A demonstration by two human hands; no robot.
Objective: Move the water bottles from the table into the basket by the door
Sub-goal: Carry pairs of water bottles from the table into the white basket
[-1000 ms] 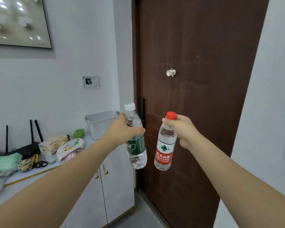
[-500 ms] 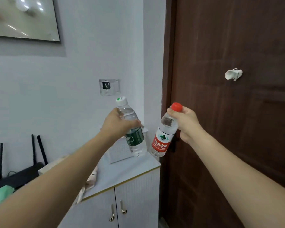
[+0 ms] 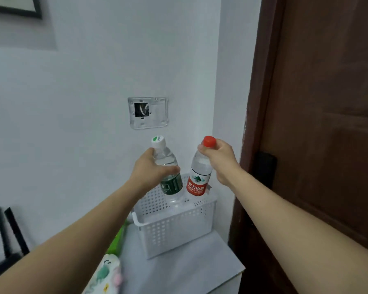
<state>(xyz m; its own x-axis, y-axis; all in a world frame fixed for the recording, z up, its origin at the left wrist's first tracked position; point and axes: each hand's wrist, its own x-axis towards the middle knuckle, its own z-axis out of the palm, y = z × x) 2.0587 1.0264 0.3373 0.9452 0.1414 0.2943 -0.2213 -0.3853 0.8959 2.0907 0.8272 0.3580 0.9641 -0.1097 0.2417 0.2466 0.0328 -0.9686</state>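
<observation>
A white perforated basket (image 3: 174, 230) stands on the cabinet top beside the brown door. My left hand (image 3: 151, 170) grips a clear bottle with a green label and white cap (image 3: 168, 166) around its upper body. My right hand (image 3: 219, 158) holds a clear bottle with a red label and red cap (image 3: 200, 175) by its neck. Both bottles are upright and side by side, their lower ends inside the basket's rim. Whether they rest on the basket's bottom I cannot tell.
The brown door (image 3: 327, 124) rises at the right, with a black lock plate (image 3: 266, 166) near my right wrist. A wall socket frame (image 3: 148, 112) sits above the basket. Green and patterned packets (image 3: 106, 272) lie left of the basket, with router antennas (image 3: 9, 230) at far left.
I have come closer to the cabinet and both hands have lowered the bottles from in front of the basket down into it.
</observation>
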